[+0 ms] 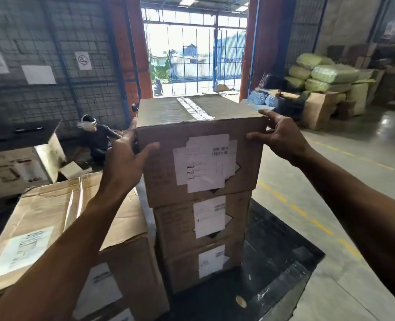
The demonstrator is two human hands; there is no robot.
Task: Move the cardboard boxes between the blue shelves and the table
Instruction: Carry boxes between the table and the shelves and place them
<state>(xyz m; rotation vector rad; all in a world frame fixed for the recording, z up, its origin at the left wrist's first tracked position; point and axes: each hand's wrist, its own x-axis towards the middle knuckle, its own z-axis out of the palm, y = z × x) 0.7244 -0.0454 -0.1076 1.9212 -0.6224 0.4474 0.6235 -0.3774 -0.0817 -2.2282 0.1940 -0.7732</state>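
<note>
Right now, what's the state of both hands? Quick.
Left hand: grips the top box at its upper left edge.
Right hand: grips the same box at its upper right corner.

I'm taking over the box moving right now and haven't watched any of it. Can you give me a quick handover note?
Left hand: grips the top box at its near left edge, thumb on the front.
Right hand: grips its near right top corner.
Boxes: the top box sits on a middle box and a bottom box, stacked on the dark table. A larger box stands left of the stack.
Done: three boxes stacked here.
Left: unclear whether the top box is arriving or leaving. The blue shelves are out of view.
</note>
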